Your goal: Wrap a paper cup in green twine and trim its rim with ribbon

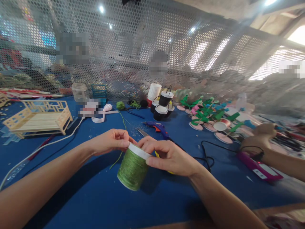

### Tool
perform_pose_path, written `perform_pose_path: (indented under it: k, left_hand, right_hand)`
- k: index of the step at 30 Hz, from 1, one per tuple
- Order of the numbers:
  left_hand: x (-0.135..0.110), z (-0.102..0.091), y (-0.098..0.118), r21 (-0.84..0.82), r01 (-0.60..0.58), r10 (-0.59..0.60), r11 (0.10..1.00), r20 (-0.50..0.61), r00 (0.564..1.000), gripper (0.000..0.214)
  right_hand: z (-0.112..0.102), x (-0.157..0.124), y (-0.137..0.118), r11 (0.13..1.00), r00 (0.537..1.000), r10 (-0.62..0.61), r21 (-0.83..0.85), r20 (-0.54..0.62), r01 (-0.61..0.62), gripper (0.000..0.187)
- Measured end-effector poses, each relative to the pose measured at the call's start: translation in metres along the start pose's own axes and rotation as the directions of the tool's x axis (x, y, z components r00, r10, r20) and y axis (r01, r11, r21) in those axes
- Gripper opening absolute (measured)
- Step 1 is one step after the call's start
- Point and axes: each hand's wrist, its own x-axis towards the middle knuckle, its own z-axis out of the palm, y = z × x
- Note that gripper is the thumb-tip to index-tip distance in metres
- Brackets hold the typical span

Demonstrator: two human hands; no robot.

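A paper cup wrapped in green yarn point(133, 167), with a white band at its top edge, tilts in the air over the blue table. My left hand point(114, 140) pinches the band's left side. On the other side, my right hand point(166, 156) grips the band between thumb and fingers. A strand of green yarn point(123, 119) runs from a green yarn ball point(120, 105) down behind my left hand. Partly hidden beneath my right hand lie scissors point(142, 132) with yellow handles. A blue glue gun point(158, 128) rests just beyond them.
A wooden doll-bed frame point(39, 117) stands left, near a glass jar point(79, 92). Small black buckets point(160, 112) and stacked paper cups point(154, 93) sit at the back. Right are green paper pieces on pink discs point(224, 137), a magenta power strip point(259, 168) and another person's arm point(276, 157).
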Motion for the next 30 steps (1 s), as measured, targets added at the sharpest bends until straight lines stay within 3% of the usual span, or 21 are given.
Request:
perform_pose_path:
  k: [4,9,16,21,30]
  left_hand:
    - [0.001,0.004,-0.008,-0.151,0.087,-0.081,0.985,0.041,0.996,0.035]
    - [0.001,0.003,-0.007,-0.152,0.057,-0.059,0.987,-0.005,0.998,0.035]
    - [0.003,0.002,-0.004,-0.036,0.034,-0.035,0.999,-0.042,0.998,0.036]
    - [0.004,0.002,-0.003,0.011,0.027,-0.026,1.0,-0.114,0.993,0.04]
    - [0.006,0.002,-0.008,0.255,-0.018,0.049,0.967,-0.115,0.992,0.034]
  right_hand:
    - [0.0,0.0,0.0,1.0,1.0,0.008,0.023,0.013,-0.008,0.011]
    - [0.0,0.0,0.003,0.996,0.996,0.084,-0.016,-0.033,-0.084,0.01]
    - [0.008,0.002,0.005,0.974,0.97,0.16,-0.133,-0.181,-0.185,0.012]
    - [0.008,0.003,0.008,0.962,0.968,0.133,-0.208,-0.213,-0.178,0.01]
    - [0.019,0.005,0.012,0.92,0.942,0.181,-0.29,-0.284,-0.265,0.01]
